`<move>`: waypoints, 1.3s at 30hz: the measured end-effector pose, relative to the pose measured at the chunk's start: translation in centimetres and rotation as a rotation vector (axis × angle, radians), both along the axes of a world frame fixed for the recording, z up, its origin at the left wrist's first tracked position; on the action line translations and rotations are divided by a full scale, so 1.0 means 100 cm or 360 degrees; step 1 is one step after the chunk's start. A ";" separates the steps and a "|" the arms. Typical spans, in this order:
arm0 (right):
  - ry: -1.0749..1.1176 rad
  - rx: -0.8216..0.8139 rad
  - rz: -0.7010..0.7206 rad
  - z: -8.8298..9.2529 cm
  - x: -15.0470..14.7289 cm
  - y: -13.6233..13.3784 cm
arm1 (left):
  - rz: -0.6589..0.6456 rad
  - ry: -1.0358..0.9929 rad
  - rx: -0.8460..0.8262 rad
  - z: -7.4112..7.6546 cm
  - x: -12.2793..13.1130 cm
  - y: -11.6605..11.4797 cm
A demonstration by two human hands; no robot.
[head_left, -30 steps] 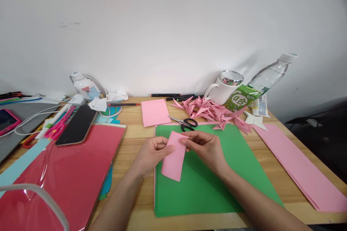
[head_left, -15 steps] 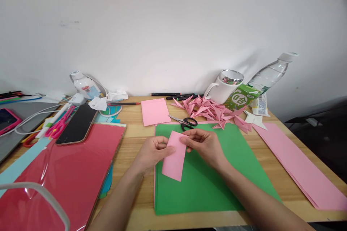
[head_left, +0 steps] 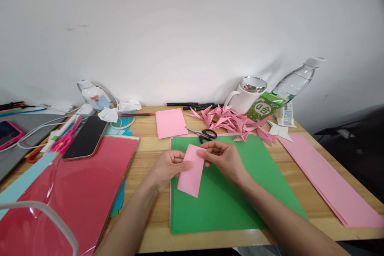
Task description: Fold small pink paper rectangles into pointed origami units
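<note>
A narrow pink paper rectangle (head_left: pixel 191 178) is held up over the green sheets (head_left: pixel 228 204). My left hand (head_left: pixel 169 168) pinches its left edge, thumb on the front face. At its upper right corner, my right hand (head_left: pixel 222 159) grips it between thumb and fingers. Black-handled scissors (head_left: pixel 207 134) lie just beyond my right hand, partly on the green sheets. Behind them sit a stack of pink squares (head_left: pixel 171 123) and a heap of folded pink pointed pieces (head_left: pixel 231 121).
Long pink strips (head_left: pixel 330 180) lie at the right. A white mug (head_left: pixel 246 95), green carton (head_left: pixel 265 106) and clear bottle (head_left: pixel 295 82) stand at the back right. A phone (head_left: pixel 86 137) and red wrapped sheets (head_left: pixel 75 192) lie left, with pink scissors (head_left: pixel 67 136).
The paper and both hands have shifted very slightly left in the view, and both hands keep their hold. The view itself has moved a little.
</note>
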State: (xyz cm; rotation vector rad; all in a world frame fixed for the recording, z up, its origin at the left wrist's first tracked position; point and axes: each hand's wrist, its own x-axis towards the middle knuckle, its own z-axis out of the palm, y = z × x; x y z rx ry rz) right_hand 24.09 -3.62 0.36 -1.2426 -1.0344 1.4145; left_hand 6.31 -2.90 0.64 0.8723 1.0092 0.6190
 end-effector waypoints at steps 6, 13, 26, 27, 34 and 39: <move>-0.0008 0.0003 0.0012 0.000 0.001 0.000 | 0.0000 0.0026 -0.0036 0.000 0.000 0.001; -0.0041 0.0026 0.0021 -0.002 0.002 0.001 | -0.0001 -0.0038 -0.0060 0.002 0.001 0.001; 0.0026 0.0334 0.0372 0.002 0.005 0.003 | 0.0073 -0.0277 -0.0244 0.009 -0.006 0.004; 0.0011 0.0402 0.0402 0.002 0.006 0.003 | 0.0060 -0.0299 -0.0271 0.009 -0.008 0.004; -0.0297 0.0759 0.0346 0.001 0.009 0.002 | -0.0108 -0.0333 -0.0307 0.012 -0.012 0.002; -0.0200 0.0452 0.0131 -0.005 0.008 0.003 | 0.0149 -0.0380 0.0071 0.010 -0.007 0.001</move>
